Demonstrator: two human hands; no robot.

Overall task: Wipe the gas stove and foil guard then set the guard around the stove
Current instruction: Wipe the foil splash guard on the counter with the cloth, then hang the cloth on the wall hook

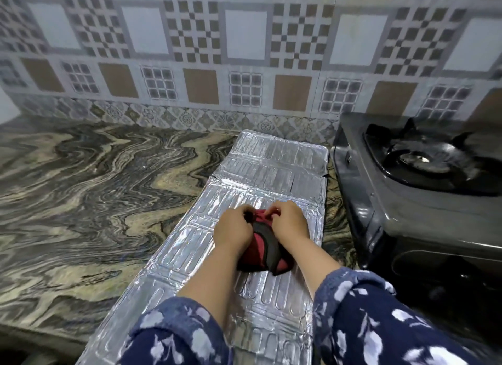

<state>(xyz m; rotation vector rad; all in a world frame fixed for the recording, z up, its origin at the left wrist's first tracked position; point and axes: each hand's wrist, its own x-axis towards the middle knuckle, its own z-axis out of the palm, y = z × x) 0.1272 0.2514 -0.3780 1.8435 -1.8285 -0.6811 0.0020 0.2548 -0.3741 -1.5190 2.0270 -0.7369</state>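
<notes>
Guard (244, 256) lay flat on the counter (81, 201), unfolded, running from the front edge back toward the wall, just left of the stove (407, 196), which sat at the counter's right end. Both hands were on a red-and-black cloth (262, 252) resting mid-guard: left hand (233, 229) and right hand (289, 223) each closed on the cloth's far end, fingers pinching and bunching it. Looked like the cloth was being gathered or refolded before a wiping pass. Judgement: foil is thin and ribbed, so a compact pad with a flat face would serve best, stroking along the ribs with light pressure, one hand pinning the guard so it does not slide or crease. Guard not yet set around stove.
</notes>
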